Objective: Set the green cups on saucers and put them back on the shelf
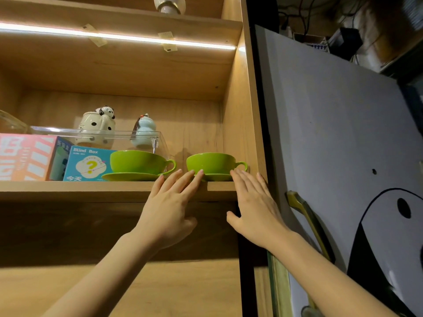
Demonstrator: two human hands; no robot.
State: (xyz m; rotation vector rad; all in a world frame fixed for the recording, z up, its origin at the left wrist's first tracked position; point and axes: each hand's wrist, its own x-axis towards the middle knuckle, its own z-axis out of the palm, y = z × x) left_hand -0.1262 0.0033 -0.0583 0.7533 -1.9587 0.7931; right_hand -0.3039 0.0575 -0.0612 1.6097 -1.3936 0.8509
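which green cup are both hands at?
The right-hand green cup, nearest the cabinet side wall. The left hand and right hand flank its saucer; the other cup sits beside the Blind Box.

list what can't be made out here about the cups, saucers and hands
All in the head view:
- Right saucer: mostly hidden by fingertips of the left hand and right hand.
- Whether those fingertips touch or only near it: unclear.
- Inside both green cups: camera sits below the rims.
- Pink box: cut off by the left edge.
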